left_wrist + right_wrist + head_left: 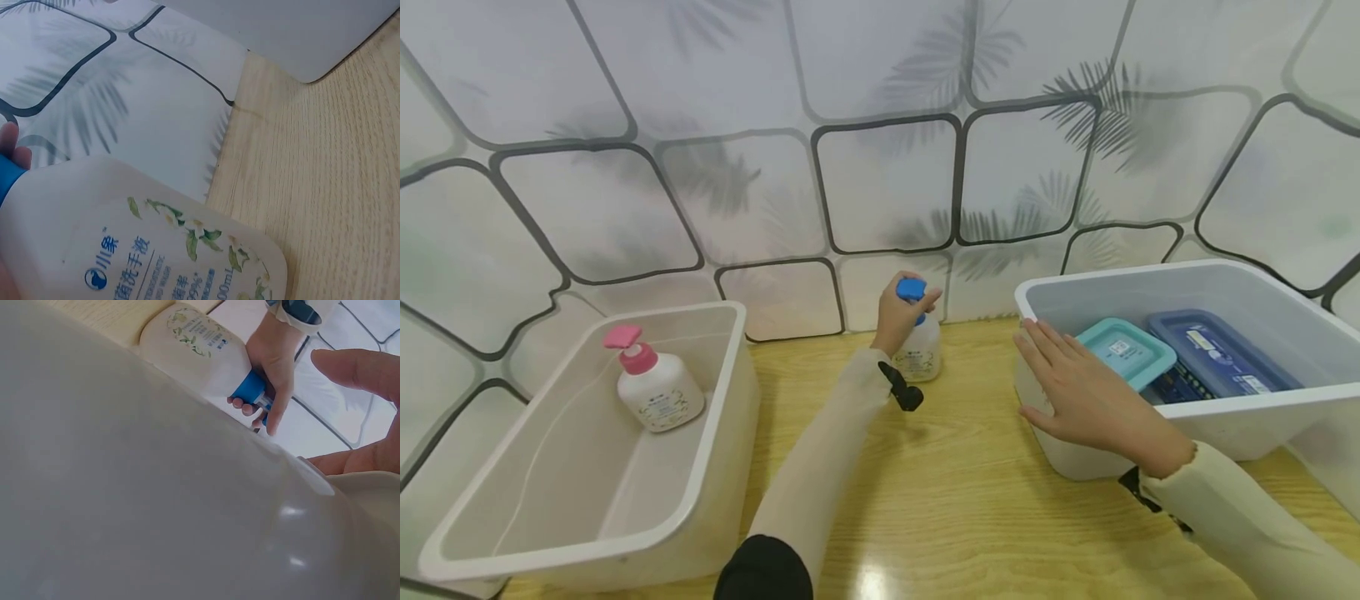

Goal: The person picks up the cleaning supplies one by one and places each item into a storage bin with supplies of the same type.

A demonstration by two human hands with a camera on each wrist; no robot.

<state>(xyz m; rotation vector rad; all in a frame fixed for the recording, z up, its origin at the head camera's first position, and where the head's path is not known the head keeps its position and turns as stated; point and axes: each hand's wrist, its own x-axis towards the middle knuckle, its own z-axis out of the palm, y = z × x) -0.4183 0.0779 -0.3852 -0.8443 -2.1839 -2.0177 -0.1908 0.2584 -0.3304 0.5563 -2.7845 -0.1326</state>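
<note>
My left hand (895, 321) grips a white hand wash bottle (919, 357) around its blue pump top, near the back wall. The bottle stands upright on the table, and its printed label with green leaves and flowers fills the left wrist view. My right hand (1082, 392), its fingers extended, rests at the near left rim of the right-hand white bin (1063, 454). In the right wrist view the bin's pale side hides much of the scene, with my thumb (356, 370) raised beyond its edge.
A white bin (718, 425) on the left holds another pump bottle (662, 398) with a pink top. Inside the right-hand bin lie a teal-lidded container (1123, 350) and a blue-lidded container (1225, 354). Behind the wooden table (925, 500) rises a patterned wall (887, 187).
</note>
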